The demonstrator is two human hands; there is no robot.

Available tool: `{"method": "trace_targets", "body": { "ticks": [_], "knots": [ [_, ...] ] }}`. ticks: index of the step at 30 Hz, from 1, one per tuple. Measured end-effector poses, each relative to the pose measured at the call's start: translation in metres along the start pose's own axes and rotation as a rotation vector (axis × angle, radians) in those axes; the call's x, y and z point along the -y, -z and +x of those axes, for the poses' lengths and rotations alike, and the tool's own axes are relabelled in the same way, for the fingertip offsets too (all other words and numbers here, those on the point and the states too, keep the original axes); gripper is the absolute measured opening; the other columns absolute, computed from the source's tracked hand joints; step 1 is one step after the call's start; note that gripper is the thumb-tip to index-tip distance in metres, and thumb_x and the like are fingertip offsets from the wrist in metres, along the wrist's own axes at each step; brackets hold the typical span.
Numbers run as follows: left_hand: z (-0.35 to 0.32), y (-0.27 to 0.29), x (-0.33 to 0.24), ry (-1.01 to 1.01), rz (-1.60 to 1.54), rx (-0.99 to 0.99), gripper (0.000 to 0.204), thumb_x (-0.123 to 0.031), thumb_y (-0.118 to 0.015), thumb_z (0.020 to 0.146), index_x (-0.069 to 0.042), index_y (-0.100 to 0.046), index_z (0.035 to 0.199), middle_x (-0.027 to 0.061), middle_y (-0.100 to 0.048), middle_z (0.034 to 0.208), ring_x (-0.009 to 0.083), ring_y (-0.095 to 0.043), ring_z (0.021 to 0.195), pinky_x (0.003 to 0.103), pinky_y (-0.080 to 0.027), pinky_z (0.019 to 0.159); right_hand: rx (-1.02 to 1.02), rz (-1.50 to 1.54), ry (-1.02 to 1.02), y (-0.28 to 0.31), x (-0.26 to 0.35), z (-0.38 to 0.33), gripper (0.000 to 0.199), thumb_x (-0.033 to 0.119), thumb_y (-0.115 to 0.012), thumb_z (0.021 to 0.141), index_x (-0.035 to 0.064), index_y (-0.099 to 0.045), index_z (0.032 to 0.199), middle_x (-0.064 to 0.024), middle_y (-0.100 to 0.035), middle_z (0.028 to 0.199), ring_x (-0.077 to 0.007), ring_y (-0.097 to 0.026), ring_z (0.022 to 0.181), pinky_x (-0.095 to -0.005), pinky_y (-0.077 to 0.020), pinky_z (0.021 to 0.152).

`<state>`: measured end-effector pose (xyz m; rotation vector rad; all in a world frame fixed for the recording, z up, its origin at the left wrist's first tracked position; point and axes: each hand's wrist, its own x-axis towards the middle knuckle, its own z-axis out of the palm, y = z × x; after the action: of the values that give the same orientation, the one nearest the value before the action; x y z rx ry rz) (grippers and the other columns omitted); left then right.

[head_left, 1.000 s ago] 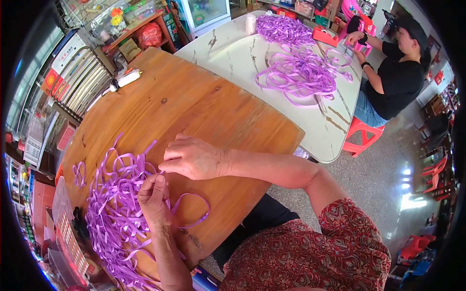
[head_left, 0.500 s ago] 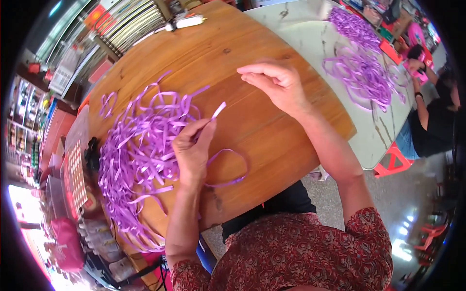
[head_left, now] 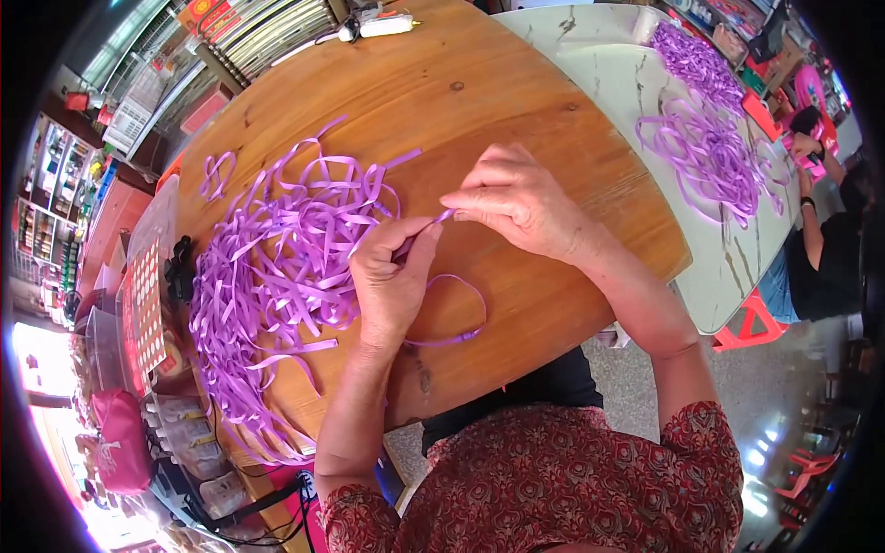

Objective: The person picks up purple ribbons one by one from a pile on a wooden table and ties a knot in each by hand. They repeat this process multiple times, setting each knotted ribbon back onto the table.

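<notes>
Between my two hands runs the short free end of a purple ribbon (head_left: 446, 217). My left hand (head_left: 392, 267) pinches the ribbon between thumb and forefinger. From the other side my right hand (head_left: 512, 205) grips the tip, thumb against fingers. Below my left hand a loop of the ribbon (head_left: 481, 304) hangs down to the wooden tabletop, with a small joint at its lower right. Left of my hands spreads a large tangled pile of purple ribbons (head_left: 267, 267). One small loose ribbon loop (head_left: 218, 175) lies apart at the pile's far left.
A white device (head_left: 385, 26) rests at the table's far edge. On the marbled white table (head_left: 599, 55) to the right lie more purple ribbons (head_left: 714, 157), with a co-worker's hand (head_left: 807, 147) beyond. Clear boxes and a dotted sheet (head_left: 147, 318) line the left edge.
My right hand has come down and left and closed on the ribbon's end. My left hand, still pinching the ribbon, appears slightly further right as the view shifted.
</notes>
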<state>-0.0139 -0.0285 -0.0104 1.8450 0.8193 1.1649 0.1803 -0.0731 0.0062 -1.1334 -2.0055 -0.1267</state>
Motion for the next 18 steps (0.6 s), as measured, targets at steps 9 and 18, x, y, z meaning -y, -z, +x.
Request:
{"method": "trace_targets", "body": {
  "ticks": [9,18],
  "knots": [
    [0.005,0.005,0.000,-0.078,0.016,0.035,0.006,0.000,-0.067,0.081,-0.002,-0.069,0.086,-0.0023,-0.059,0.072,0.0058,-0.050,0.065,0.020,-0.039,0.059,0.086,0.241,-0.147,0.008,0.012,0.004,0.010,0.005,-0.073,0.074,0.0037,-0.068,0.083,-0.0034,-0.059,0.080,-0.0152,-0.054,0.073,-0.0283,-0.0431,0.063],
    [-0.005,-0.002,-0.007,0.485,-0.976,0.128,0.006,-0.009,-0.062,0.088,-0.008,-0.065,0.093,-0.0007,-0.059,0.073,-0.0006,-0.035,0.050,0.016,-0.022,0.042,0.039,1.271,-0.510,-0.007,0.027,0.002,0.019,-0.003,-0.056,0.086,-0.0001,-0.067,0.101,-0.0071,-0.057,0.087,-0.0132,-0.051,0.078,-0.0245,-0.0398,0.068]
  ]
}}
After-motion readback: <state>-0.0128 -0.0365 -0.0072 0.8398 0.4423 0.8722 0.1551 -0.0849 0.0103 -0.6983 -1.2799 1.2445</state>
